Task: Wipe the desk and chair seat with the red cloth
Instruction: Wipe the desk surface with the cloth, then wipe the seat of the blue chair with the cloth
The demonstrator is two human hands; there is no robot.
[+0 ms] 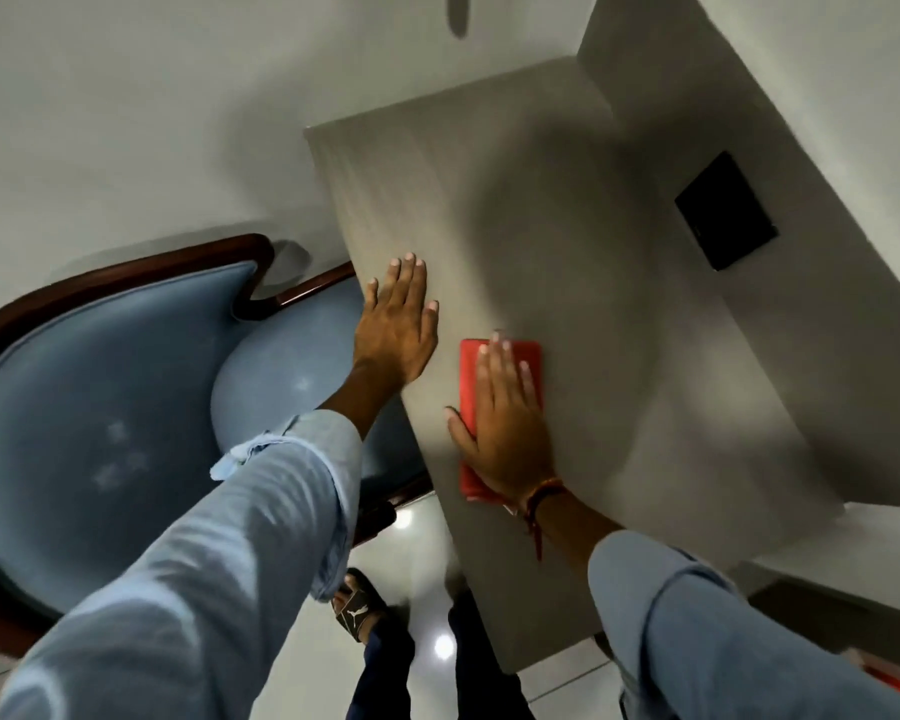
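Note:
The red cloth [473, 387], folded into a narrow rectangle, lies flat on the pale grey desk [567, 241] near its left edge. My right hand [505, 423] presses on top of the cloth with the palm down and fingers spread, covering its right half. My left hand [398, 324] rests flat on the desk's left edge, fingers together, holding nothing. The chair with a blue padded seat [287, 366] and blue backrest [100, 418] in a dark wood frame stands to the left of the desk, partly under my left arm.
A black rectangular plate [726, 210] is set in the wall surface at the desk's far right. White walls close in behind the desk and chair. Below, my sandalled foot [357, 605] stands on the glossy tiled floor [417, 543].

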